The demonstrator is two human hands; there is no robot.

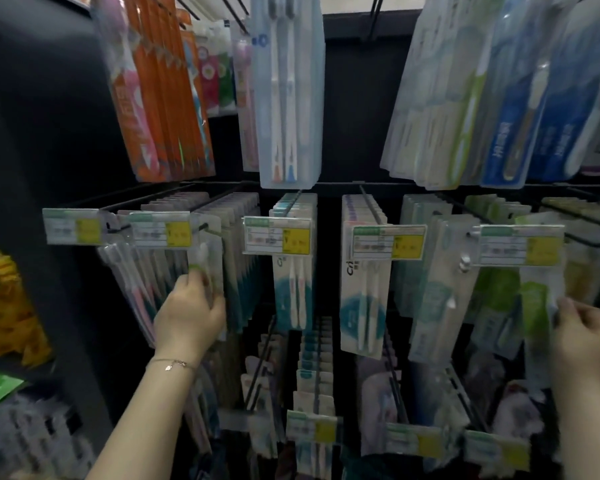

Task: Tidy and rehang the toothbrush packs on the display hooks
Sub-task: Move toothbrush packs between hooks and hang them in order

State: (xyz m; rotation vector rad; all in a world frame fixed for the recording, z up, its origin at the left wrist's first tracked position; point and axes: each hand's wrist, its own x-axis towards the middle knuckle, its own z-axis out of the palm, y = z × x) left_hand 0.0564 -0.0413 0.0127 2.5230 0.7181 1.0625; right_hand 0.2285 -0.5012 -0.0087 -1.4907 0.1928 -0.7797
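- The left hand [191, 317] has its fingers curled round the front toothbrush pack [208, 261], which hangs on the hook [201, 227] just above them.
- The right hand [584, 337] has its fingers pinching the edge of the green pack [534, 306].

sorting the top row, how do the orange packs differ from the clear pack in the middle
The orange packs are opaque and slant in a stack; the clear pack is see-through, shows two brushes and hangs straight. Both hang in the top row.
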